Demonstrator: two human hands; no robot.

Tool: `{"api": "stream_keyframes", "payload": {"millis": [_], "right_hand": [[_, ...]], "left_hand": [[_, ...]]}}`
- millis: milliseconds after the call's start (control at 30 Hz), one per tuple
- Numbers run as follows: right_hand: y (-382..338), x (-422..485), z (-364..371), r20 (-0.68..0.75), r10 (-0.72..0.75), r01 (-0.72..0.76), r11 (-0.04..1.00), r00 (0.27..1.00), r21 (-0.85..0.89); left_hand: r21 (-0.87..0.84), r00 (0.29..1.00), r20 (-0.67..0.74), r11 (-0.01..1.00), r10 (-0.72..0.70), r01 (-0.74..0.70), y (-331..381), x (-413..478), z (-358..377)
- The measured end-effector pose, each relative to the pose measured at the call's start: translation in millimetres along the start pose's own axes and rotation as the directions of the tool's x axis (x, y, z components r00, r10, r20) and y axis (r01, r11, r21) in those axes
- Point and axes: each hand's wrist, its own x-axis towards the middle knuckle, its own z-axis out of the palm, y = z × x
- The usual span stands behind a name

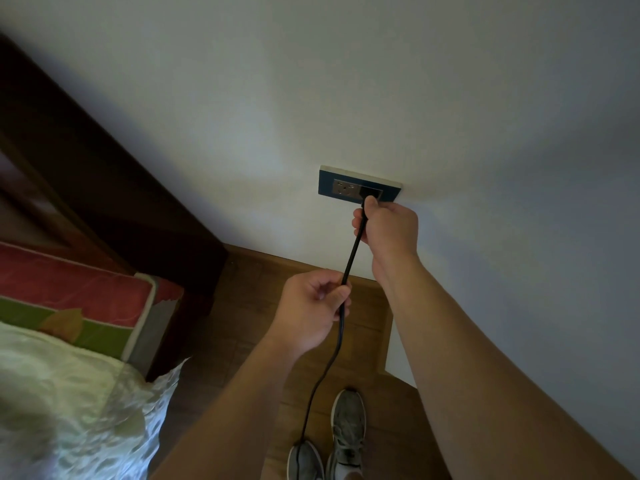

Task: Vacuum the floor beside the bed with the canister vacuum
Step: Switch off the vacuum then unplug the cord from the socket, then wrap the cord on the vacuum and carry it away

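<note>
Plug point(367, 195) sits at the right-hand outlet of the socket point(360, 187), low on the wall above the floor's point(242, 323) far edge, past the bed's point(86, 306) corner. Right hand point(388, 226) has its fingers clamped on the cord point(350, 258) right behind the plug; whether the pins are fully home I cannot tell. Left hand point(311, 306) pinches the cord lower down, fingers curled round it. From there it droops slack past the shoes point(348, 424) and out of view; the vacuum itself is not in sight. Cord looks thin, limp and light, so it gives no push: better to grip the stiff plug body, never tug the flex
</note>
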Motion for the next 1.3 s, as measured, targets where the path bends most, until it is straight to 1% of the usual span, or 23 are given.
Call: {"api": "stream_keyframes", "payload": {"millis": [100,133,200,267,333,367,433,533,667,933,1033,1133,1300], "right_hand": [[-1.8,0.3,2.0,-0.031,0.000,0.000,1.000,1.000,-0.004],[-2.3,-0.8,1.9,-0.038,0.001,-0.001,1.000,0.999,-0.005],[4.6,-8.9,2.2,-0.018,0.003,-0.004,1.000,1.000,-0.027],[24.4,-27.6,-0.4,0.019,0.024,-0.023,0.997,1.000,-0.070],[43.2,-44.8,-4.8,0.048,0.029,-0.024,0.996,0.998,-0.085],[48.9,-49.5,-5.7,0.059,0.024,-0.019,0.997,0.998,-0.080],[49.3,-54.6,-4.9,0.072,0.012,-0.007,0.997,0.997,-0.074],[40.1,-63.3,-1.6,0.095,-0.042,0.048,0.997,0.995,-0.063],[30.8,-81.9,0.2,0.127,-0.080,0.090,0.993,0.989,-0.076],[9.9,-125.4,6.4,0.221,-0.121,0.147,0.984,0.968,-0.102],[-5.2,-143.5,15.5,0.283,-0.127,0.162,0.981,0.951,-0.104],[-21.6,-161.9,25.8,0.356,-0.143,0.199,0.972,0.923,-0.125],[-52.5,-191.1,45.0,0.459,-0.168,0.265,0.951,0.873,-0.157]], "left_hand": [[-0.008,1.000,-0.004,1.000,-0.001,0.001,3.7,-0.2,-0.8],[0.012,1.000,-0.001,1.000,0.008,-0.008,3.8,-0.4,-1.9],[0.122,0.999,0.041,0.993,0.003,-0.008,-3.0,-5.9,-5.6],[0.197,0.994,0.097,0.980,-0.059,0.039,-19.3,-22.5,-9.1],[0.141,0.989,0.071,0.983,-0.129,0.118,-33.2,-41.3,-13.1],[0.118,0.989,0.044,0.984,-0.141,0.135,-37.3,-47.4,-15.8],[0.138,0.993,0.003,0.984,-0.117,0.116,-38.9,-53.3,-21.6],[0.188,0.999,0.024,0.981,-0.045,0.039,-31.4,-59.8,-25.9],[0.158,1.000,0.006,0.987,0.001,-0.002,-22.3,-76.7,-27.7],[0.170,0.997,-0.044,0.984,0.067,-0.059,-7.3,-115.0,-48.6],[0.164,0.992,-0.088,0.984,0.089,-0.073,4.3,-129.6,-57.8],[0.196,0.981,-0.146,0.976,0.125,-0.096,15.7,-143.6,-68.8],[0.174,0.952,-0.286,0.983,0.108,-0.059,40.4,-165.8,-83.4]]}}
